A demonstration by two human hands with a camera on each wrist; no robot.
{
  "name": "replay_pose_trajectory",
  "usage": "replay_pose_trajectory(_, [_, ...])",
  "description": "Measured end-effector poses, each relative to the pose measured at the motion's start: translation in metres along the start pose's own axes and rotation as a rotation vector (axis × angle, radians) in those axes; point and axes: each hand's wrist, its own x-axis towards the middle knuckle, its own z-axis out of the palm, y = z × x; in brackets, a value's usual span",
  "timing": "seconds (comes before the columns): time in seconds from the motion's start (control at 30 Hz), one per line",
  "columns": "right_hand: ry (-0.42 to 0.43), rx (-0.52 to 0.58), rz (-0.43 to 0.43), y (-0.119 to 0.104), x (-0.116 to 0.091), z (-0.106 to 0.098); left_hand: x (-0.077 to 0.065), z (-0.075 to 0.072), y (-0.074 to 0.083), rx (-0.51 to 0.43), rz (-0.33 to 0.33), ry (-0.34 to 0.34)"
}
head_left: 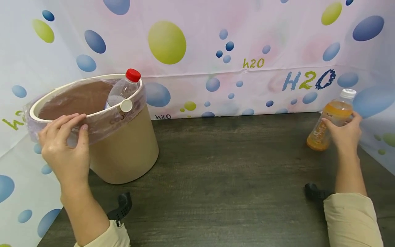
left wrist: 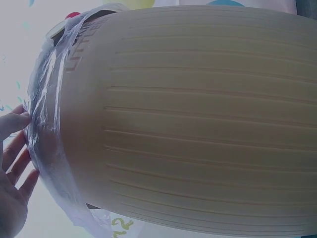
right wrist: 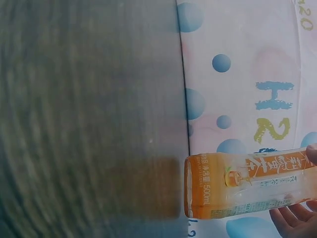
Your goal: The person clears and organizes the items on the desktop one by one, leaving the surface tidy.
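My left hand (head_left: 66, 140) grips the near rim of a beige trash can (head_left: 126, 151), fingertips over the edge and thumb lower on the outside. A clear plastic liner (left wrist: 49, 114) folds over that rim under the fingers. Inside the can a clear bottle with a red cap (head_left: 133, 75) leans against the right side, its lower part hidden. At the far right my right hand (head_left: 345, 132) grips an orange drink bottle (head_left: 336, 109) with a white cap, thumb on one side and fingers on the other. Its top tilts right and its base hangs close over the table.
The dark wood-grain table (head_left: 231, 171) runs back to a bubble-printed backdrop (head_left: 200, 44), which also rises at both sides. A black strap mount (head_left: 123, 206) sticks out at the left wrist, and another black mount (head_left: 316, 192) at the right.
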Motion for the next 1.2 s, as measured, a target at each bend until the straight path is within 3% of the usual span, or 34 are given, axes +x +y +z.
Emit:
replay_pose_trajectory(0.2, [0.005, -0.035, -0.046, -0.008, -0.006, 0.002, 0.0, -0.002, 0.007, -0.005, 0.0, 0.0])
replay_pose_trajectory(0.5, [-0.043, -0.051, -0.155, -0.032, -0.018, 0.016, 0.0, -0.003, 0.005, -0.008, -0.01, -0.001])
replay_pose_trajectory(0.9, [-0.138, -0.05, -0.268, -0.051, -0.033, 0.041, 0.001, -0.001, 0.004, -0.012, -0.01, 0.001])
replay_pose_trajectory(1.2, [-0.161, -0.102, -0.34, -0.058, -0.042, 0.059, 0.0, 0.0, -0.004, -0.006, -0.001, -0.003])
